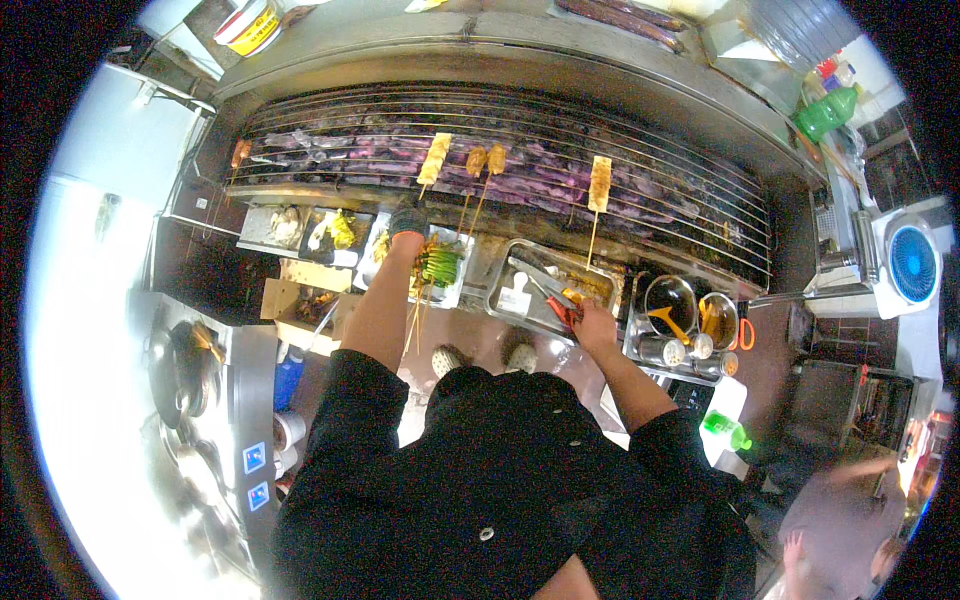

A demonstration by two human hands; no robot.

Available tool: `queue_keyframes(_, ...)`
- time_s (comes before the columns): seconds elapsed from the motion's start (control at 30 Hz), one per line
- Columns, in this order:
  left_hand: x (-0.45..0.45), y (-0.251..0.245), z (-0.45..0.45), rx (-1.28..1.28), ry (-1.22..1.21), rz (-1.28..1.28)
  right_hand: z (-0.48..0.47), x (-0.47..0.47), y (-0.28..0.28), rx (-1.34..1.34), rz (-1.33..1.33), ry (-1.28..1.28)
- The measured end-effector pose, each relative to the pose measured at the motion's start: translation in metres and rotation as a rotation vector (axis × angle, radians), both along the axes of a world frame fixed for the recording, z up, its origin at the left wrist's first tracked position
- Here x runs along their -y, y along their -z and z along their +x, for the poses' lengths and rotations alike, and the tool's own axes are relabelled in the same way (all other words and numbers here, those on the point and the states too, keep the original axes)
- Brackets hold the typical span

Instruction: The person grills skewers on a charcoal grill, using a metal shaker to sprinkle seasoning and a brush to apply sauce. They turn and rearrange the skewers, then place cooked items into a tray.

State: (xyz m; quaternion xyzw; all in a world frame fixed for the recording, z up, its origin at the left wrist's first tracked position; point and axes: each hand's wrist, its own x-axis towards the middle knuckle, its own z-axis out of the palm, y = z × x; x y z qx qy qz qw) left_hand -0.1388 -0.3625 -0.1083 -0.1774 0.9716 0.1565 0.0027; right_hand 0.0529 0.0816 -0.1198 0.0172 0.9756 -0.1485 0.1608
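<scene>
My left hand (410, 219), in a dark glove, is at the grill's near edge. The stick of a skewer of pale flat food (435, 159) runs into its fingers, and the food lies over the coals. Below that hand, a tray (448, 300) holds skewers of green vegetables (441, 264). My right hand (596, 328) grips red-handled scissors (561, 309) over a metal tray (491, 298), blades pointing up and left. Two skewers of browned food (486, 160) lie on the charcoal grill (675, 180) near the middle. Another pale skewer (600, 184) lies farther right.
Trays of food (274, 225) and a cardboard box (279, 300) stand at left. A metal tray at right carries glass bowls (670, 296) and shaker jars (661, 351). A fan (913, 260) stands far right. Another person (847, 517) is at lower right.
</scene>
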Motion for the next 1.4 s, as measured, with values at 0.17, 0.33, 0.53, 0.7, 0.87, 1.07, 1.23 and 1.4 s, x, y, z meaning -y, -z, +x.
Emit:
queue_keyframes(0.17, 0.022, 0.017, -0.004, 0.191, -0.038, 0.135, 0.000, 0.000, 0.006, 0.018, -0.033, 0.037)
queue_keyframes(0.33, 0.033, 0.033, -0.009, 0.222, -0.058, 0.361, 0.015, -0.001, -0.002, -0.175, -0.115, 0.062)
queue_keyframes(0.53, 0.079, 0.015, 0.093, 0.068, 0.057, 1.032, 0.065, -0.027, -0.017, -0.113, -0.468, 0.154)
queue_keyframes(0.7, 0.128, 0.025, 0.215, -0.108, 0.522, -0.134, 0.110, -0.033, -0.005, -0.021, -0.592, 0.176)
queue_keyframes(0.87, 0.125, 0.080, 0.194, 0.010, 0.219, 0.292, 0.110, -0.017, -0.002, -0.036, -0.627, 0.086)
queue_keyframes(1.07, 0.045, 0.035, 0.137, -0.287, 0.036, -0.221, 0.097, -0.019, -0.038, -0.212, -0.758, 0.223)
queue_keyframes(1.23, -0.161, -0.020, 0.092, 0.048, 0.582, 0.350, 0.099, -0.021, -0.033, -0.425, -0.800, 0.418)
queue_keyframes(1.4, -0.294, -0.034, 0.080, 0.614, -0.004, 1.815, 0.114, -0.028, -0.016, -0.369, -0.783, 0.524)
